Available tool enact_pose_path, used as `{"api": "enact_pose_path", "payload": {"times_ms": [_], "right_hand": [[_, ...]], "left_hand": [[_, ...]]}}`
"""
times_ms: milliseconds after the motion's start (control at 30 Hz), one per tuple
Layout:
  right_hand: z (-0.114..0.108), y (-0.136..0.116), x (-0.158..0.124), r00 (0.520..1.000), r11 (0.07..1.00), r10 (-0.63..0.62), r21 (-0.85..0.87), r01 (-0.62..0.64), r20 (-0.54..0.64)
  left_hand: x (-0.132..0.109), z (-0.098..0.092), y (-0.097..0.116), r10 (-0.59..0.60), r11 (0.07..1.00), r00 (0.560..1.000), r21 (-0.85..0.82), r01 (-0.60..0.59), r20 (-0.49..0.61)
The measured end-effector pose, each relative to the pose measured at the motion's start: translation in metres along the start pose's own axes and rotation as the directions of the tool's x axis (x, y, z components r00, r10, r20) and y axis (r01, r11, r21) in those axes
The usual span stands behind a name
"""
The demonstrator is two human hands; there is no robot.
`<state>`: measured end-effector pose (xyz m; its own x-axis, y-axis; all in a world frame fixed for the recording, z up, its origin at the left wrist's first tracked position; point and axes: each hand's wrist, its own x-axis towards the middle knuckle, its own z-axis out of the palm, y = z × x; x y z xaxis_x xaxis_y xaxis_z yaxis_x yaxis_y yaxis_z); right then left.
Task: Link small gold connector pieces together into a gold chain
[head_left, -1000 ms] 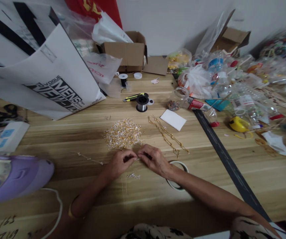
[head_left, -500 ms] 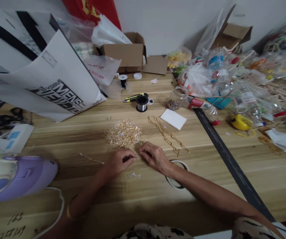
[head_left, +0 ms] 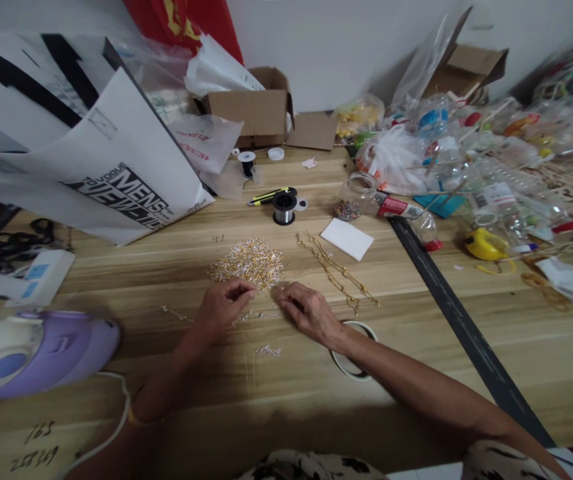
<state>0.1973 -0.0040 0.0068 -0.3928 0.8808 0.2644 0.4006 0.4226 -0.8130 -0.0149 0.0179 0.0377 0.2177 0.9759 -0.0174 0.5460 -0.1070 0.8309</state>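
Thin strand (head_left: pixel 259 315) is lying on the worktop (head_left: pixel 206 413) between the hands, just nearer the wearer than the pile of mixed pieces (head_left: pixel 246 263). The fingers of the right hand (head_left: pixel 311 317) are pinching its end; those of the left hand (head_left: pixel 219 307) are hovering beside the pile, their grip unclear. Both hands should be keeping it straight, pinching lightly and avoiding the small silver cluster (head_left: pixel 269 350).

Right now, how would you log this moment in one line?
left hand: at near edge of glittery pile | right hand: by thin chain | grips: unclear | gold chains: right of pile
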Motion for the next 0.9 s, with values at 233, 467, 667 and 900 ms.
{"api": "enact_pose_path", "payload": {"times_ms": [233, 467, 667, 900], "right_hand": [[0.003, 0.002, -0.001, 0.995, 0.995, 0.097, 0.017, -0.096, -0.035], [0.003, 0.004, -0.002, 0.996, 0.997, 0.080, -0.015, -0.080, -0.040], [0.004, 0.005, -0.002, 0.995, 0.997, 0.076, 0.031, -0.075, -0.059], [0.000, -0.002, 0.002, 0.993, 0.994, 0.107, 0.043, -0.105, -0.046]], "left_hand": [[0.007, 0.002, 0.000, 0.273, 0.841, 0.947, 0.436, -0.320, 0.169], [0.010, 0.012, 0.000, 0.295, 0.722, 0.928, 0.584, -0.371, 0.226], [0.013, 0.014, -0.010, 0.334, 0.726, 0.922, 0.569, -0.386, 0.198], [0.017, 0.015, -0.022, 0.375, 0.796, 0.922, 0.476, -0.374, 0.099]]}}
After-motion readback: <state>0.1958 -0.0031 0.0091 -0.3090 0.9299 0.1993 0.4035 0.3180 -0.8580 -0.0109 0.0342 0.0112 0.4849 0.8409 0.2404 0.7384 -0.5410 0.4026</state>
